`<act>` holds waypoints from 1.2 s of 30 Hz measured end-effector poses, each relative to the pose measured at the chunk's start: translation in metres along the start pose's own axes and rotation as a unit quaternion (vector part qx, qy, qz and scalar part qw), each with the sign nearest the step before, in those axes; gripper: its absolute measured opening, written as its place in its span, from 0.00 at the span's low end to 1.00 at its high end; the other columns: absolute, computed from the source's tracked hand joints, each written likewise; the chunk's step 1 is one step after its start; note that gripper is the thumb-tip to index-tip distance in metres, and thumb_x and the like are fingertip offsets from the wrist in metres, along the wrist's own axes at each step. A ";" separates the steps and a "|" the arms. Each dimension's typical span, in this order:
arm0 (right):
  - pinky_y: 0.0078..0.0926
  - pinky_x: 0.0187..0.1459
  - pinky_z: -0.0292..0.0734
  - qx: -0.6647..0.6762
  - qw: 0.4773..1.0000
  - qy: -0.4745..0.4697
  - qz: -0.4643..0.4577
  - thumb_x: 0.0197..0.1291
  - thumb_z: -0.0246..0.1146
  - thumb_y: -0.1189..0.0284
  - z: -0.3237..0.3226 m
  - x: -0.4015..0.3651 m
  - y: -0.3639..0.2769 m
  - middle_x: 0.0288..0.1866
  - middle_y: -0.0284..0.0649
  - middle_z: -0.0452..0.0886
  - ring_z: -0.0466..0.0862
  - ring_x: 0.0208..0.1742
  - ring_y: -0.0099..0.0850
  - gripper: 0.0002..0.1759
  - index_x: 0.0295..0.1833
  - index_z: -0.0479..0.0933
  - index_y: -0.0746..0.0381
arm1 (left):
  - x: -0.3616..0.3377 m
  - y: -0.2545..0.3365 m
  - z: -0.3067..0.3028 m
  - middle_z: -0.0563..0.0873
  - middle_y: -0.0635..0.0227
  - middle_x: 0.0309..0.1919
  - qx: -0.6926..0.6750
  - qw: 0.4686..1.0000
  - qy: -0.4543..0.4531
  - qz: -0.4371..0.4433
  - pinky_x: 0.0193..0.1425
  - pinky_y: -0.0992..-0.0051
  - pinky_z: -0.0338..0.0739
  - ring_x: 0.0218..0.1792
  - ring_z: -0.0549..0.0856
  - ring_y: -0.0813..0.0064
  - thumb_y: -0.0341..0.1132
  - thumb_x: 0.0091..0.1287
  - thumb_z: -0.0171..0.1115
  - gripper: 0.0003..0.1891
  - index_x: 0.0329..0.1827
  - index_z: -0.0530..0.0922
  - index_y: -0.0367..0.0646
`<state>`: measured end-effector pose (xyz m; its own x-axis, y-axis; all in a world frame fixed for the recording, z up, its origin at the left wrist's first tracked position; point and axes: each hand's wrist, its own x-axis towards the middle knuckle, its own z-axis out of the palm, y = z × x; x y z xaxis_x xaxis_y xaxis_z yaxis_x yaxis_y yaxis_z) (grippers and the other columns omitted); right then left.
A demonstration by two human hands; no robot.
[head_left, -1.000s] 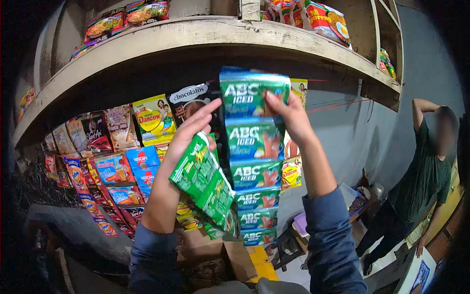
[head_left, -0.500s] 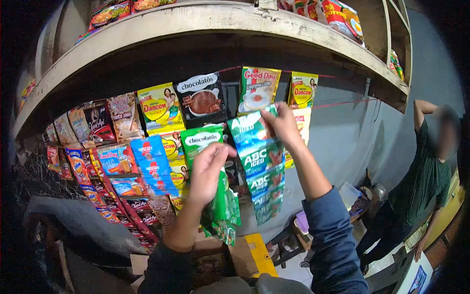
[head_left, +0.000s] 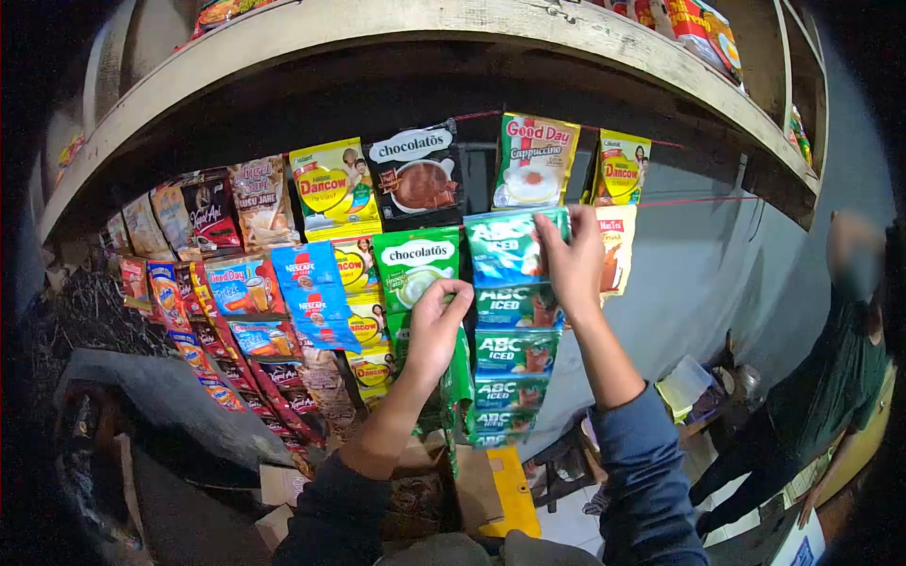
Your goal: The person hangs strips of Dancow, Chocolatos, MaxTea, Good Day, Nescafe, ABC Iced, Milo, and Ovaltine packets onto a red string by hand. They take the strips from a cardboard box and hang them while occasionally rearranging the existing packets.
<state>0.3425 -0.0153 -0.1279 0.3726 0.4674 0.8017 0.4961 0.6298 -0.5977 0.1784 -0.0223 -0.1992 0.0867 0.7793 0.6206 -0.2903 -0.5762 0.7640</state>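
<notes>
A strip of teal ABC Iced drink sachets (head_left: 514, 351) hangs down from my right hand (head_left: 576, 259), whose thumb and fingers pinch its top sachet near the upper right corner. Just left of it is a green Chocolatos sachet strip (head_left: 412, 259), its lower part folded and bunched. My left hand (head_left: 441, 325) is closed in front of that green strip, thumb against fingers. What it grips, if anything, is hidden. Above both hands, a Good Day Cappuccino sachet (head_left: 534, 160) and a black Chocolatos sachet (head_left: 413, 174) hang in the upper row.
Red string (head_left: 703, 202) runs along the sachet rows. More strips hang left, including blue Nescafe sachets (head_left: 314, 297) and yellow Dancow sachets (head_left: 335, 189). A wooden shelf (head_left: 453, 25) juts out overhead. At the right stands a person in a dark shirt (head_left: 821, 396). Cardboard boxes (head_left: 283, 483) sit below.
The ABC Iced strip has swung straighter and now hangs next to the green Chocolatos strip, close under the string. My left hand has moved slightly down relative to the green strip. The view has shifted.
</notes>
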 end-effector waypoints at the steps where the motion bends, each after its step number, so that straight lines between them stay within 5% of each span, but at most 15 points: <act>1: 0.29 0.33 0.71 -0.001 1.000 -0.001 -0.002 0.49 0.63 0.68 -0.003 -0.002 0.009 0.28 0.48 0.78 0.79 0.30 0.38 0.17 0.37 0.68 0.68 | 0.000 0.000 0.000 0.75 0.76 0.29 0.001 1.000 0.003 0.000 0.29 0.89 0.64 0.25 0.70 0.91 0.31 0.62 0.54 0.09 0.42 0.71 0.37; 4: 0.29 0.33 0.71 0.039 0.999 -0.007 -0.007 0.51 0.62 0.67 -0.003 -0.011 0.029 0.29 0.49 0.78 0.79 0.31 0.38 0.17 0.37 0.67 0.69 | 0.001 0.011 0.007 0.77 0.72 0.32 0.011 0.999 -0.032 -0.024 0.31 0.87 0.66 0.27 0.72 0.88 0.30 0.62 0.53 0.16 0.52 0.68 0.35; 9: 0.33 0.33 0.71 -0.107 0.994 -0.011 -0.036 0.50 0.62 0.65 -0.010 -0.021 0.012 0.27 0.50 0.77 0.78 0.30 0.43 0.20 0.41 0.66 0.69 | -0.005 0.017 0.016 0.77 0.64 0.40 -0.026 1.000 -0.002 -0.001 0.44 0.82 0.70 0.37 0.77 0.81 0.29 0.62 0.52 0.15 0.52 0.67 0.34; 13: 0.37 0.49 0.66 -0.282 0.945 -0.057 -0.158 0.43 0.64 0.72 -0.032 -0.054 -0.036 0.55 0.55 0.62 0.67 0.52 0.48 0.33 0.56 0.61 0.69 | -0.028 0.049 0.009 0.76 0.65 0.41 0.032 0.996 0.078 -0.033 0.43 0.83 0.69 0.35 0.77 0.81 0.31 0.62 0.50 0.17 0.53 0.66 0.35; 15: 0.38 0.56 0.61 -0.196 0.917 -0.302 -0.169 0.37 0.67 0.73 -0.057 -0.078 -0.054 0.59 0.55 0.58 0.62 0.58 0.50 0.44 0.62 0.54 0.65 | -0.043 0.067 0.001 0.76 0.65 0.40 -0.135 0.985 -0.007 -0.107 0.41 0.84 0.69 0.32 0.76 0.81 0.32 0.61 0.53 0.21 0.57 0.62 0.37; 17: 0.37 0.58 0.59 0.010 0.856 -0.508 -0.092 0.34 0.69 0.75 -0.076 -0.103 -0.051 0.63 0.54 0.54 0.59 0.62 0.49 0.52 0.66 0.47 0.61 | -0.054 0.068 -0.001 0.75 0.65 0.38 -0.148 0.985 0.013 -0.089 0.38 0.83 0.70 0.29 0.76 0.81 0.32 0.59 0.56 0.25 0.58 0.59 0.40; 20: 0.34 0.60 0.58 0.255 0.754 -0.598 0.097 0.35 0.71 0.73 -0.064 -0.156 -0.018 0.65 0.49 0.52 0.56 0.65 0.41 0.56 0.67 0.41 0.61 | -0.069 0.063 0.002 0.72 0.72 0.26 -0.318 0.947 -0.033 0.017 0.46 0.72 0.68 0.28 0.76 0.79 0.30 0.60 0.52 0.21 0.57 0.60 0.43; 25: 0.32 0.59 0.59 0.371 0.670 -0.560 0.316 0.40 0.63 0.79 -0.033 -0.246 0.029 0.62 0.40 0.58 0.60 0.62 0.37 0.48 0.67 0.44 0.62 | -0.094 0.052 -0.005 0.72 0.72 0.28 -0.385 0.921 -0.010 0.056 0.45 0.71 0.68 0.33 0.76 0.78 0.34 0.61 0.50 0.21 0.58 0.61 0.45; 27: 0.29 0.51 0.68 0.487 0.478 -0.469 0.560 0.45 0.59 0.78 -0.043 -0.258 0.036 0.58 0.37 0.61 0.68 0.54 0.32 0.39 0.65 0.50 0.60 | -0.112 0.058 -0.012 0.72 0.72 0.33 -0.289 0.949 0.122 -0.025 0.42 0.78 0.71 0.37 0.77 0.74 0.31 0.62 0.51 0.19 0.56 0.62 0.45; 28: 0.27 0.40 0.74 0.591 0.410 -0.434 0.542 0.52 0.56 0.74 -0.045 -0.269 0.064 0.52 0.36 0.68 0.74 0.45 0.28 0.28 0.60 0.58 0.60 | -0.118 0.055 -0.020 0.73 0.71 0.40 -0.190 0.972 0.137 -0.017 0.44 0.78 0.71 0.42 0.76 0.73 0.33 0.64 0.49 0.19 0.58 0.62 0.44; 30: 0.26 0.31 0.75 0.581 0.498 -0.362 0.533 0.57 0.54 0.71 -0.057 -0.244 0.054 0.46 0.35 0.73 0.77 0.37 0.26 0.21 0.56 0.61 0.59 | -0.124 0.049 -0.026 0.72 0.70 0.44 -0.124 0.977 0.173 -0.032 0.46 0.78 0.71 0.44 0.75 0.74 0.33 0.64 0.48 0.19 0.58 0.61 0.43; 31: 0.16 0.36 0.75 0.538 0.514 -0.286 0.604 0.57 0.51 0.77 -0.062 -0.240 0.062 0.48 0.31 0.72 0.74 0.46 0.20 0.24 0.60 0.57 0.59 | -0.127 0.042 -0.030 0.72 0.69 0.47 -0.062 0.977 0.198 -0.044 0.47 0.78 0.70 0.46 0.74 0.75 0.33 0.65 0.47 0.19 0.58 0.61 0.42; 32: 0.17 0.34 0.77 0.628 0.460 -0.345 0.524 0.57 0.50 0.79 -0.070 -0.211 0.044 0.47 0.34 0.74 0.77 0.43 0.21 0.22 0.59 0.58 0.58 | -0.132 0.023 -0.049 0.70 0.68 0.50 -0.013 0.983 0.179 -0.034 0.49 0.79 0.69 0.47 0.73 0.76 0.33 0.64 0.47 0.19 0.58 0.62 0.42; 34: 0.21 0.26 0.80 0.574 0.539 -0.350 0.508 0.58 0.49 0.77 -0.076 -0.182 0.036 0.45 0.41 0.74 0.80 0.37 0.29 0.20 0.57 0.57 0.58 | -0.142 0.004 -0.058 0.71 0.68 0.48 0.008 0.985 0.167 -0.049 0.50 0.82 0.67 0.46 0.73 0.79 0.33 0.64 0.47 0.17 0.57 0.65 0.42; 36: 0.20 0.22 0.80 0.635 0.519 -0.292 0.491 0.55 0.48 0.79 -0.086 -0.151 0.010 0.47 0.46 0.72 0.81 0.32 0.33 0.26 0.61 0.53 0.57 | -0.152 0.018 -0.035 0.72 0.69 0.46 -0.006 0.985 0.132 -0.108 0.49 0.82 0.67 0.44 0.73 0.80 0.34 0.65 0.46 0.17 0.56 0.66 0.41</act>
<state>0.3591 -0.1326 -0.2551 -0.5297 0.8249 0.1975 -0.7647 -0.3637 -0.5320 0.1267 -0.1424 -0.2855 -0.1022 0.9215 0.3746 -0.3030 -0.3875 0.8706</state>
